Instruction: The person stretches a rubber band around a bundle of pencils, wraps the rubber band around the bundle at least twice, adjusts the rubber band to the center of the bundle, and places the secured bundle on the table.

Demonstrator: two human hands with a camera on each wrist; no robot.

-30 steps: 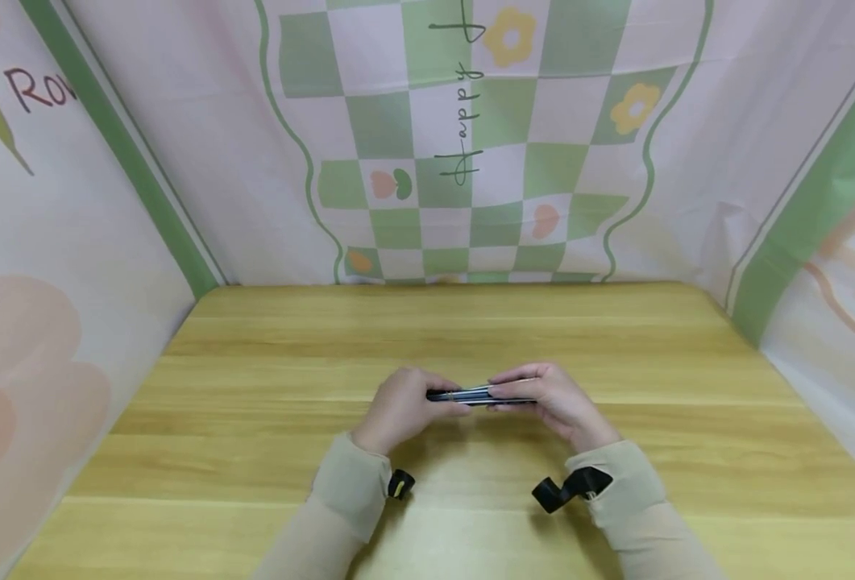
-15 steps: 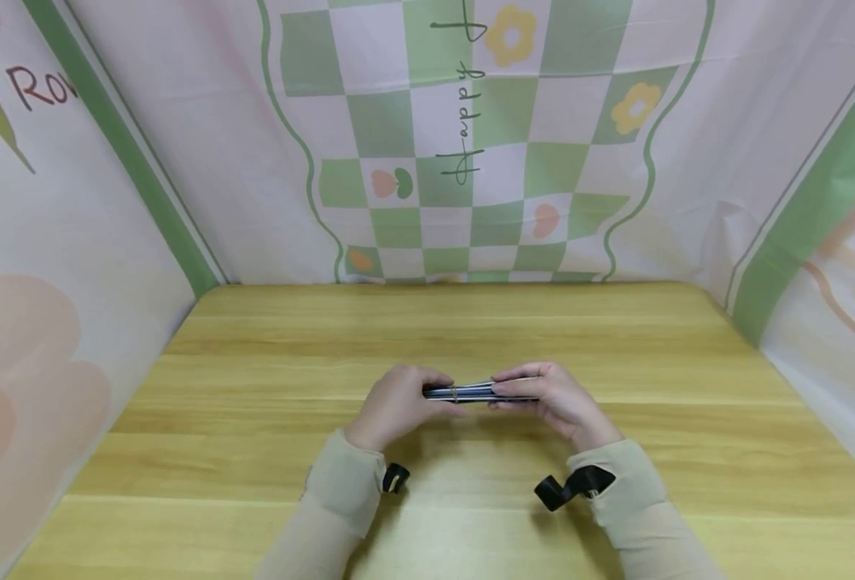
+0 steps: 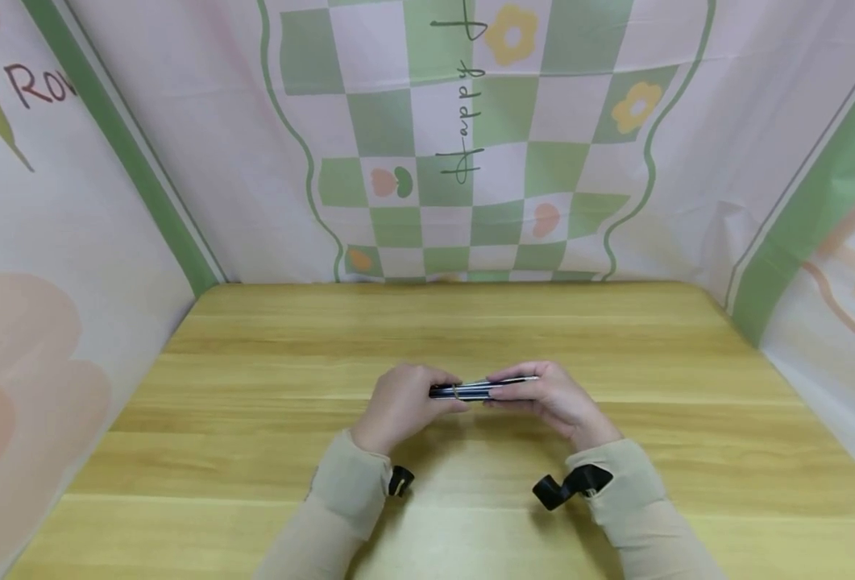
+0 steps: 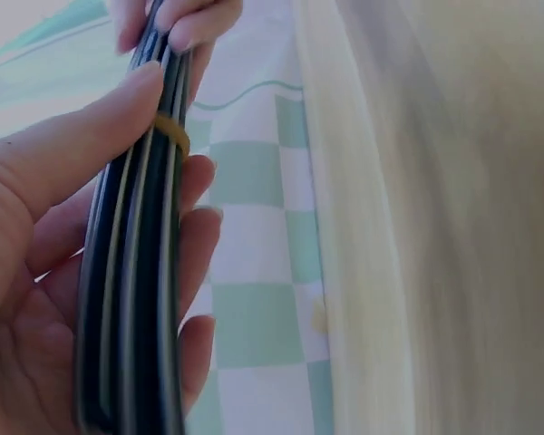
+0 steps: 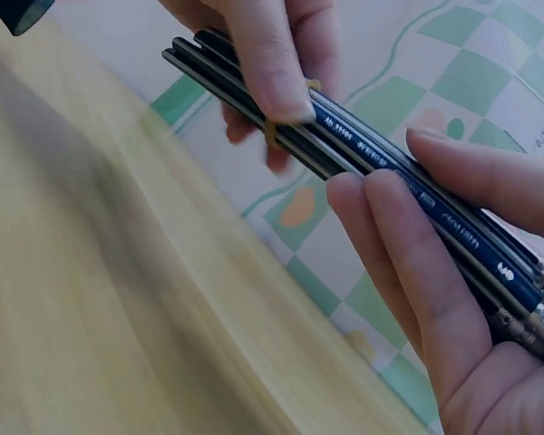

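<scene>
Both hands hold a bundle of dark blue pencils (image 3: 476,391) above the table. Silvery stripes and printed lettering run along the pencils, clear in the right wrist view. A yellowish rubber band (image 4: 172,134) circles the bundle near the left thumb. The left hand (image 3: 400,407) grips the left part, thumb on the near side and fingers around the far side. The right hand (image 3: 556,400) pinches the other part between thumb and fingers. Metal-banded ends (image 5: 526,322) lie by the right palm. The palm hides part of these ends.
A wood-grain table (image 3: 427,330) spreads beneath the hands. Behind it hangs a printed cloth (image 3: 471,161) with green and white checks, and similar cloths flank both sides. Black wrist cameras (image 3: 570,487) sit on the sleeves.
The left hand shifts slightly left, then back right along the bundle. The right hand stays nearly in place, and both keep hold of the pencils.
</scene>
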